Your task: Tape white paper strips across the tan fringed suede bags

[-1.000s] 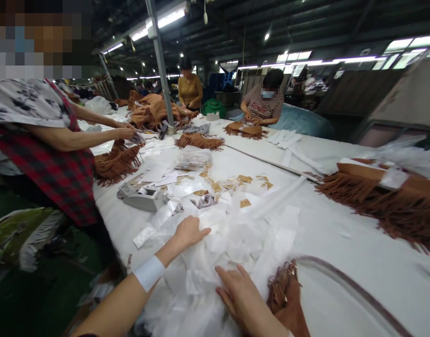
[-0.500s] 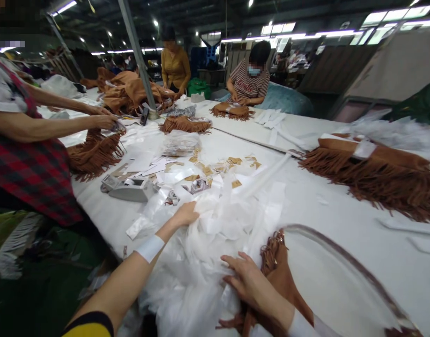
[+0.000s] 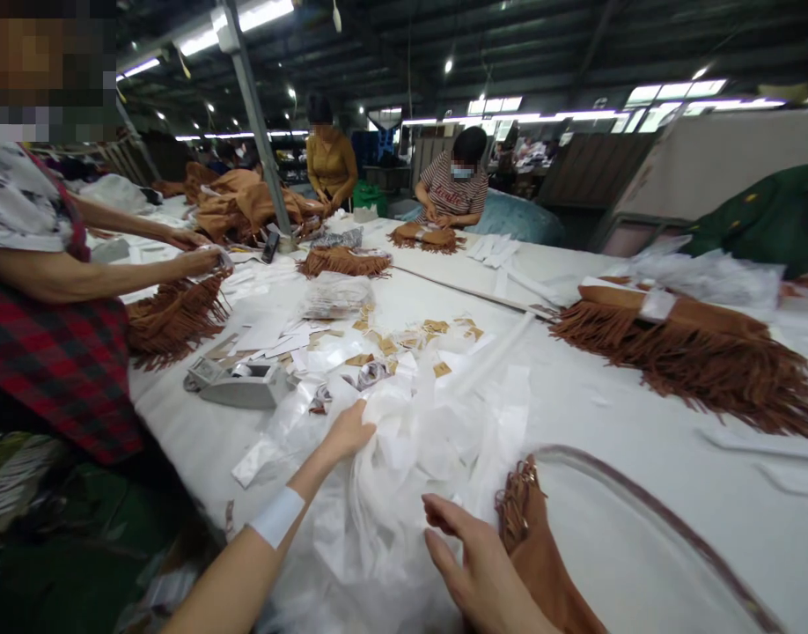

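Note:
A heap of thin white tissue sheets lies on the white table in front of me. My left hand rests at the heap's left side, its fingers closed on a fold of the tissue. My right hand hovers over the heap's near right part, palm down, fingers stretched out and holding nothing. Just right of that hand lies a brown fringed suede bag with a white-wrapped part beside it.
A grey tape dispenser and scattered paper tags lie beyond the heap. Another fringed bag is at the right. A person in a red checked apron works at the left; two more people stand at the far end.
My left hand has stayed on the tissue, gathering it slightly. My right hand lifted off the heap and drew nearer to me. The camera view shifted a little.

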Motion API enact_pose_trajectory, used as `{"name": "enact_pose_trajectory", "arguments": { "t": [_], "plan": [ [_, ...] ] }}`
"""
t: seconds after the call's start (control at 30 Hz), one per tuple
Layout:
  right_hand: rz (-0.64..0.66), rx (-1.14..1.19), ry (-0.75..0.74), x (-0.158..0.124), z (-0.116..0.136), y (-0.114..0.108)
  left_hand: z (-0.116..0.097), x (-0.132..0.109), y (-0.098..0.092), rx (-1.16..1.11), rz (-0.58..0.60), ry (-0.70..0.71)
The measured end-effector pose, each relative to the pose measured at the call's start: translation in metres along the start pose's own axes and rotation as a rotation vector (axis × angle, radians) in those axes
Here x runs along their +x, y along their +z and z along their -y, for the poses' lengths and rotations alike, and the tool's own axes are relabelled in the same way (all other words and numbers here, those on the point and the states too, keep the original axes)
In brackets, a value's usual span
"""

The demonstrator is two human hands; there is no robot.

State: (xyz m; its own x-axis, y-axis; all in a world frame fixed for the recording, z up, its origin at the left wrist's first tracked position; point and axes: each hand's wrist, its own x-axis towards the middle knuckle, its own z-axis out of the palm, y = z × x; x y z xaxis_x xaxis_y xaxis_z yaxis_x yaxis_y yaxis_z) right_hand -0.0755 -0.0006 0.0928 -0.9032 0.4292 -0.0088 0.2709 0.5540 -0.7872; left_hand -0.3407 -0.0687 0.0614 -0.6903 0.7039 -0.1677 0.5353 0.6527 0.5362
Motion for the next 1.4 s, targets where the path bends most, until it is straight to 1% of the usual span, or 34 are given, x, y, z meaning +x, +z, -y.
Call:
{"name": "enact_pose_trajectory", "arguments": {
  "t": [0.1, 0.17, 0.3, 0.33, 0.4, 0.47, 0.5, 0.57, 0.63, 0.7, 0.77, 0.83, 0.9, 0.93, 1.0, 1.07, 1.1, 1.17, 1.23, 1.33, 1.4],
  "plan": [
    [-0.034, 0.100, -0.001, 0.032, 0.003, 0.014, -0.007, -0.007, 0.000, -0.024, -0.095, -0.027],
    [-0.067, 0.186, 0.009, 0.047, 0.008, 0.022, -0.009, -0.014, 0.002, -0.060, -0.164, -0.036],
    [-0.150, 0.358, 0.117, 0.070, 0.015, 0.028, -0.016, -0.031, 0.007, -0.270, -0.334, 0.000],
    [-0.163, 0.400, 0.141, 0.076, 0.016, 0.028, -0.018, -0.035, 0.009, -0.332, -0.360, 0.018],
    [-0.180, 0.477, 0.170, 0.088, 0.017, 0.026, -0.024, -0.041, 0.011, -0.439, -0.375, 0.051],
    [-0.149, 0.537, 0.157, 0.102, 0.018, 0.023, -0.028, -0.042, 0.012, -0.540, -0.384, 0.050],
    [-0.117, 0.557, 0.140, 0.109, 0.017, 0.021, -0.029, -0.041, 0.013, -0.592, -0.399, 0.025],
    [-0.071, 0.547, 0.124, 0.120, 0.012, 0.017, -0.026, -0.035, 0.015, -0.714, -0.425, -0.078],
    [-0.067, 0.428, 0.153, 0.128, 0.004, 0.014, -0.018, -0.028, 0.019, -0.874, -0.405, -0.213],
    [-0.063, 0.223, 0.158, 0.129, -0.004, 0.012, -0.008, -0.020, 0.024, -1.057, -0.347, -0.313],
    [-0.025, 0.049, 0.088, 0.124, -0.010, 0.012, 0.002, -0.014, 0.029, -1.189, -0.317, -0.376],
    [0.007, -0.023, 0.014, 0.115, -0.014, 0.010, 0.009, -0.010, 0.034, -1.228, -0.318, -0.405],
    [-0.017, -0.011, 0.014, 0.104, -0.017, 0.004, 0.013, -0.006, 0.037, -1.208, -0.315, -0.414],
    [-0.058, 0.014, 0.049, 0.099, -0.020, -0.001, 0.014, -0.004, 0.039, -1.196, -0.308, -0.420],
    [-0.183, 0.108, 0.182, 0.090, -0.030, -0.015, 0.014, -0.001, 0.040, -1.189, -0.289, -0.436],
    [-0.278, 0.253, 0.382, 0.084, -0.042, -0.030, 0.013, 0.000, 0.040, -1.209, -0.271, -0.464],
    [-0.285, 0.336, 0.481, 0.081, -0.048, -0.036, 0.012, 0.001, 0.039, -1.233, -0.263, -0.480],
    [-0.232, 0.489, 0.633, 0.077, -0.056, -0.043, 0.010, 0.001, 0.037, -1.288, -0.246, -0.505],
    [-0.126, 0.592, 0.702, 0.073, -0.054, -0.042, 0.006, 0.002, 0.034, -1.327, -0.227, -0.500],
    [0.073, 0.635, 0.716, 0.072, -0.038, -0.031, -0.005, 0.001, 0.028, -1.325, -0.231, -0.427],
    [0.174, 0.628, 0.653, 0.074, -0.024, -0.021, -0.016, -0.002, 0.025, -1.280, -0.270, -0.359]
  ]
}}
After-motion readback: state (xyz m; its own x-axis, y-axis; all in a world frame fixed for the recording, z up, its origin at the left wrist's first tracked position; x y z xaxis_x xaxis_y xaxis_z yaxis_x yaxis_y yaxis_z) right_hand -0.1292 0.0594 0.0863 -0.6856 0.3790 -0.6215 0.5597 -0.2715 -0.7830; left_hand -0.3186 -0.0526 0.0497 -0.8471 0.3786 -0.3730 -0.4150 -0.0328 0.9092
